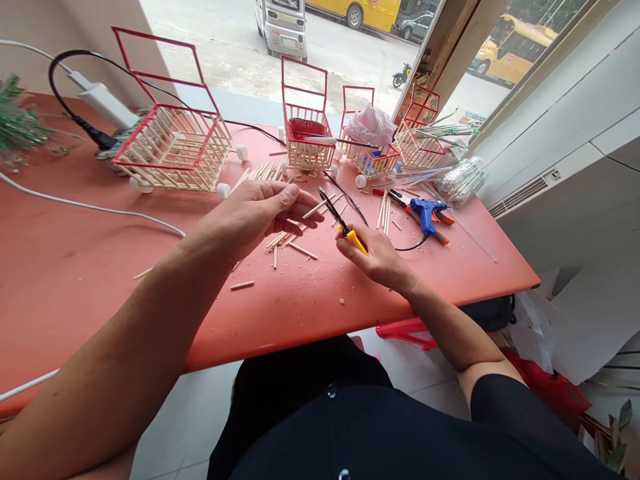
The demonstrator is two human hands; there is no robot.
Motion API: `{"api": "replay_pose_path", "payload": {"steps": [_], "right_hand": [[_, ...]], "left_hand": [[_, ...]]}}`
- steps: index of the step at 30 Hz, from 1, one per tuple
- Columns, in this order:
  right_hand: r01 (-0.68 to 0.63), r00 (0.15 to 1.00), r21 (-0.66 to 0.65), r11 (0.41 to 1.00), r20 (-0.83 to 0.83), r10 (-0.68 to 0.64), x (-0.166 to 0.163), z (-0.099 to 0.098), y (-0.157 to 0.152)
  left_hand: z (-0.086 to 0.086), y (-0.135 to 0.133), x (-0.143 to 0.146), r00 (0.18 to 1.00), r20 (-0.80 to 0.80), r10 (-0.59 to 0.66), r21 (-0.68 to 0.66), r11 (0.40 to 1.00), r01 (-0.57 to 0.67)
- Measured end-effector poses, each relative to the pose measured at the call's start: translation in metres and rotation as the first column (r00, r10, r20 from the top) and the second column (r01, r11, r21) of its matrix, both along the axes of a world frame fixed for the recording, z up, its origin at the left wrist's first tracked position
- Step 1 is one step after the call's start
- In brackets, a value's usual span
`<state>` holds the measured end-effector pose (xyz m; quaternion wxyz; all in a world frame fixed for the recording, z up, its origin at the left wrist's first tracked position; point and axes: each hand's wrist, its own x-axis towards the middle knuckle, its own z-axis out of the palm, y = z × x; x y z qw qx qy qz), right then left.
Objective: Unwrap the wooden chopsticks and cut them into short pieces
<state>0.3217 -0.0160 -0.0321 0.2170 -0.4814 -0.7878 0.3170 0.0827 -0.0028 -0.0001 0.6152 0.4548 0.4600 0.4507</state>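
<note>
Between the fingertips of my left hand (265, 207) is a thin wooden stick (314, 211), slanting up toward the right. My right hand (383, 260) is closed around yellow-handled pliers (355, 241). Their dark jaws point up and left, close to the stick's far end; I cannot tell whether they touch it. Below and behind my left hand lie several loose wooden sticks (303, 251), some of them short pieces. A short stick piece (243, 285) rests nearer the front edge of the red table (300, 313).
Small stick-built carts with red handles stand along the back, a large cart (170, 150) at left and a cart holding a red bowl (307, 143) near the middle. A blue glue gun (427, 213) lies at right near a wrapped bundle (465, 181). Cables cross the left side.
</note>
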Motion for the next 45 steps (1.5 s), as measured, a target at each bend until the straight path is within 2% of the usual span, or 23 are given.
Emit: {"api": "replay_pose_path", "payload": {"steps": [4,8,16,20,24,29,34,37,39,41,43,45], "right_hand": [[0.010,1.000,0.030,1.000,0.008,-0.010,0.001,-0.003,0.001],[0.013,1.000,0.026,1.000,0.020,-0.013,0.001,-0.004,0.001],[0.017,0.999,0.019,1.000,0.027,-0.018,0.000,-0.005,0.001],[0.021,0.999,0.021,1.000,0.041,-0.022,-0.001,-0.006,0.001],[0.007,0.998,0.004,1.000,0.063,-0.007,0.000,-0.004,0.003],[-0.070,0.995,-0.141,0.988,-0.086,0.058,0.008,-0.003,0.012],[-0.064,0.968,-0.207,0.976,-0.252,0.010,0.014,-0.013,0.018],[-0.047,0.946,-0.244,0.969,-0.321,-0.035,0.015,-0.016,0.019],[-0.025,0.936,-0.275,0.961,-0.343,-0.074,0.015,-0.015,0.019],[0.000,0.928,-0.294,0.956,-0.357,-0.110,0.015,-0.014,0.019],[0.009,0.922,-0.295,0.955,-0.368,-0.122,0.016,-0.012,0.020],[0.004,0.924,-0.283,0.959,-0.366,-0.112,0.016,-0.011,0.021]], "left_hand": [[-0.008,0.002,-0.004,0.997,-0.040,-0.070,0.048,0.996,0.072],[-0.013,0.004,-0.008,0.994,-0.071,-0.083,0.078,0.993,0.089],[-0.010,0.001,-0.005,0.986,-0.162,-0.038,0.116,0.992,0.057],[-0.010,-0.002,-0.001,0.971,-0.241,0.002,0.196,0.979,0.047],[-0.015,-0.002,0.002,0.972,-0.234,0.039,0.251,0.968,0.022],[-0.016,0.003,-0.003,0.995,-0.097,-0.004,0.178,0.984,0.021],[-0.017,0.010,-0.008,0.998,-0.025,-0.052,0.056,0.997,0.053],[-0.016,0.011,-0.009,0.998,-0.031,-0.047,0.071,0.996,0.049],[-0.012,0.011,-0.013,0.997,-0.075,0.035,0.150,0.988,-0.023],[-0.004,0.012,-0.020,0.968,-0.131,0.212,0.287,0.943,-0.168],[0.005,0.013,-0.033,0.886,-0.181,0.427,0.417,0.849,-0.324],[0.012,0.015,-0.051,0.776,-0.226,0.589,0.483,0.759,-0.435]]}}
